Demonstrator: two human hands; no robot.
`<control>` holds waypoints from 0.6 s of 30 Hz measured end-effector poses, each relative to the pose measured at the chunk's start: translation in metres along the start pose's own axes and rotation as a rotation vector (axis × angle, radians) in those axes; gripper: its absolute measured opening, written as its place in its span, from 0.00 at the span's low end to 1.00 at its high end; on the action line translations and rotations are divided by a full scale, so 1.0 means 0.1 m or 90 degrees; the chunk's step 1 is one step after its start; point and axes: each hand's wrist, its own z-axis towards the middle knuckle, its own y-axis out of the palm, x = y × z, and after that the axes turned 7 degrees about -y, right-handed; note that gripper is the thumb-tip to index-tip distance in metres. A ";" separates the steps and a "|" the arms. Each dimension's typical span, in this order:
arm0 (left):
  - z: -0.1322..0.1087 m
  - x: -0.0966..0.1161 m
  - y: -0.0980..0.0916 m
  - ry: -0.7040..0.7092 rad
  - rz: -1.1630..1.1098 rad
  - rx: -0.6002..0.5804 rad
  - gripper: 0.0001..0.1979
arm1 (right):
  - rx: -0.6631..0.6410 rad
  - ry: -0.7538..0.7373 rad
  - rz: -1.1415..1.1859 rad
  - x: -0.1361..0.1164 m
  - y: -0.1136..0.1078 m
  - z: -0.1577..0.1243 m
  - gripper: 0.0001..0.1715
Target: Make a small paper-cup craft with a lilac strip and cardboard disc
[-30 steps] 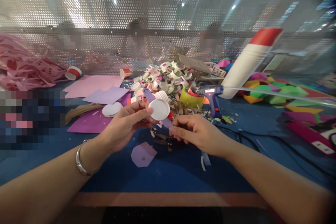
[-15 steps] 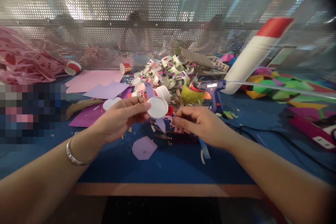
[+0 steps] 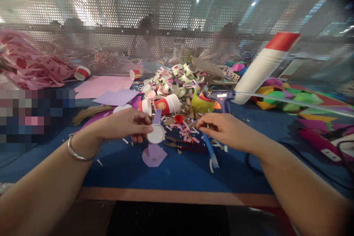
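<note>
A white round lid-like disc [image 3: 156,133] with a purple strip [image 3: 157,116] behind it is pinched in my left hand [image 3: 127,123]. My right hand [image 3: 218,127] has its fingers curled together above the scraps; whatever lies between the fingertips is too small to make out. Under the disc, a purple paper piece [image 3: 155,155] lies on the blue table. Scissors [image 3: 188,145] rest between my hands. Just beyond are a stack of red and white paper cups [image 3: 167,104] and a small red cap [image 3: 179,119].
A glue gun [image 3: 223,97] sits by a yellow-green container [image 3: 203,104]. Behind is a heap of cut cup pieces [image 3: 177,79]. Pink items [image 3: 33,61] pile up at left; a tall cup stack [image 3: 262,70] leans at right. Black cables run at right.
My left hand has lowered with the disc, baring more of the cup stack. My right hand has shifted slightly right, away from the disc. The view has moved a little.
</note>
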 end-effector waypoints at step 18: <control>-0.14 -0.05 -0.04 0.192 0.416 0.109 0.22 | -0.010 -0.162 -0.153 0.16 0.16 -0.31 0.18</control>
